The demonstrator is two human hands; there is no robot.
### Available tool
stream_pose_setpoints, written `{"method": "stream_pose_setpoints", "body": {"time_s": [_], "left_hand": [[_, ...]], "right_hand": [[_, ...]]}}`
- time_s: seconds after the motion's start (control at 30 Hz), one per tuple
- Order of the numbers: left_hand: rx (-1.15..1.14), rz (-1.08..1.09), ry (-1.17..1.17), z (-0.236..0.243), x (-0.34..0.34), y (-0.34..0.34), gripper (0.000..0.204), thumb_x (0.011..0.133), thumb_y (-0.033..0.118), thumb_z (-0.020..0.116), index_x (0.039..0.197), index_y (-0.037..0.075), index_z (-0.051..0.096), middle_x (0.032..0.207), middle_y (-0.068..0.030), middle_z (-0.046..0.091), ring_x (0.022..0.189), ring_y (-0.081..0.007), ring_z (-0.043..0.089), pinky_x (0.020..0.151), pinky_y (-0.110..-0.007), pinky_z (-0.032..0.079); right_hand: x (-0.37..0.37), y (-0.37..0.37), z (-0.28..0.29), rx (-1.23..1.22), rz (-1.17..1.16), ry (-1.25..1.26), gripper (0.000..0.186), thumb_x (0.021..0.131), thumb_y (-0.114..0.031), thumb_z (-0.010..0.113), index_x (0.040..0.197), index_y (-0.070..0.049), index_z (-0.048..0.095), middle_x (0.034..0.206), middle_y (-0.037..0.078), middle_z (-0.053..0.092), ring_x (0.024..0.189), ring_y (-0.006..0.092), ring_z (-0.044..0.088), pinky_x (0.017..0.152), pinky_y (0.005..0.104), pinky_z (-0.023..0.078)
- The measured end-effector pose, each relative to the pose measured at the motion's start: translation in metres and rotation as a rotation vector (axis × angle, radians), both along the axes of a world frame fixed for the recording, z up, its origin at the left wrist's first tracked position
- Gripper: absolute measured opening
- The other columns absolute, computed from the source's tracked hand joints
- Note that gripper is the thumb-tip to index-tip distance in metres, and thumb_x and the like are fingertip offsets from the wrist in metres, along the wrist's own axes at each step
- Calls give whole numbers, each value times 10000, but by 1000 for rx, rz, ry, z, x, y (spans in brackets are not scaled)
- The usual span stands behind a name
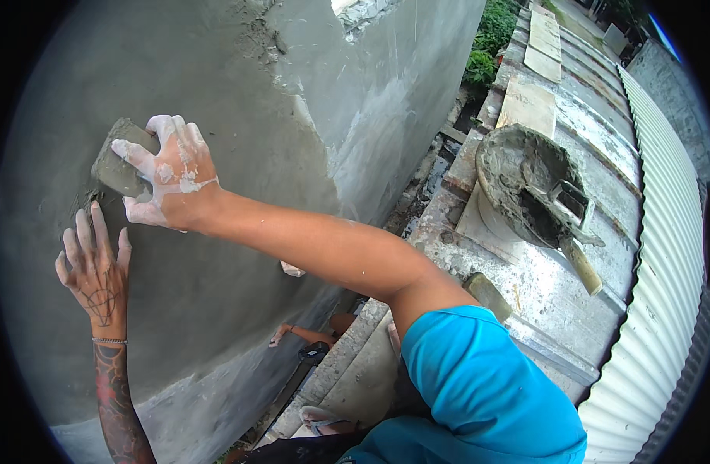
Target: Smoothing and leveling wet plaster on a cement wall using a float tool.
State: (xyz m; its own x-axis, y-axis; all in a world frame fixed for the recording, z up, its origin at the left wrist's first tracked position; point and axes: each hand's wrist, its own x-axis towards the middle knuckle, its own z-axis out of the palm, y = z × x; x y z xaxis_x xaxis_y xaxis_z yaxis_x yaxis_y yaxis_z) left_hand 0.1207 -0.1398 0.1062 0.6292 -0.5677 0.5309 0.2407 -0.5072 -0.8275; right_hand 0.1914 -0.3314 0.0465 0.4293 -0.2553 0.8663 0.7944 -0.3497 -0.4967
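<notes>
A wall of wet grey mortar (239, 232) fills the left side, with smoother, paler plaster beside its ragged edge. At the upper left, my right hand (177, 166), caked in pale mortar, grips a grey, mortar-coated sponge block (115, 158) against the wall. The fingers wrap over the block's right side and top. Just below it is my left hand (98, 263), tattooed and with a bracelet at the wrist. Its fingers are spread, with the tips at the wall surface near the block's lower edge, and it holds nothing.
On metal roofing to the right stands a bucket (490, 216) of mortar, with a wooden-handled trowel (579, 263) across it. Another block (488, 296) lies nearby. Corrugated sheeting (656, 309) runs along the far right. Another person's hand (280, 334) shows low by the wall; a sandalled foot (324, 421) is below.
</notes>
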Motion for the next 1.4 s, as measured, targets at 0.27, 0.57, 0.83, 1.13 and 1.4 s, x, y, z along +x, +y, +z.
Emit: {"method": "stream_pose_setpoints", "body": {"time_s": [0.27,0.57,0.83,1.13,1.4], "left_hand": [[-57,2,82,-6,9,-12,605,834,515,593,1367,250,490,1291,56,503,1192,-136,423,992,-342,240],[-211,-119,25,-19,3,-26,554,759,535,659,1225,252,559,1217,-8,390,1147,-226,320,976,-413,239],[-415,-264,174,-36,-62,-31,489,725,446,681,1162,235,618,1221,-18,417,1148,-233,316,976,-446,252],[-659,-168,-39,-34,-85,50,484,764,336,670,1202,152,576,1300,-101,354,1184,-304,291,998,-488,230],[-888,-307,-403,-54,-95,123,506,791,330,643,1229,103,528,1254,-96,388,1196,-317,309,999,-491,237]], "right_hand": [[7,-1,-6,61,-12,-17,634,528,-316,759,1129,-155,640,1039,205,493,901,332,499,712,424,420],[1,-19,3,-36,-28,44,664,578,-316,784,1206,-184,616,1110,183,493,963,326,537,796,424,485],[-19,-7,-7,-207,-6,97,656,627,-303,788,1244,-182,601,1151,191,477,980,323,538,825,419,488],[-40,45,-16,-158,-32,299,639,666,-347,757,1265,-213,579,1174,245,458,1026,390,504,832,474,455],[-62,-4,-17,-249,139,642,646,732,-353,725,1319,-179,522,1214,150,466,1096,301,521,930,408,452]]}}
